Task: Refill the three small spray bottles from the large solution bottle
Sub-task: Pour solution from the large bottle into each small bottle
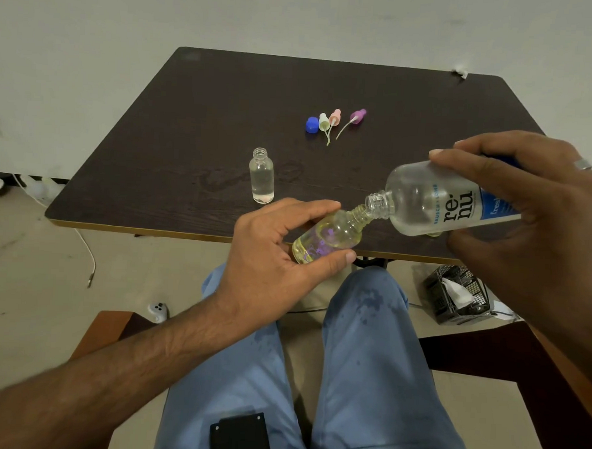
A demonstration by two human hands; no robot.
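Note:
My left hand (273, 257) grips a small clear spray bottle (328, 237) with a yellowish tint, tilted with its open neck pointing up and right. My right hand (532, 214) holds the large solution bottle (438, 203) tipped on its side, its open mouth touching the small bottle's neck. Both bottles hover over the table's near edge. A second small open bottle (262, 176) stands upright on the table, nearly full of clear liquid. A third small bottle is not visible.
Four caps lie together mid-table: a blue cap (312, 125) and white (323, 122), pink (335, 116) and purple spray tops (357, 115) with dip tubes. The dark wooden table (190, 124) has a worn far right corner. A black basket (457, 296) sits on the floor.

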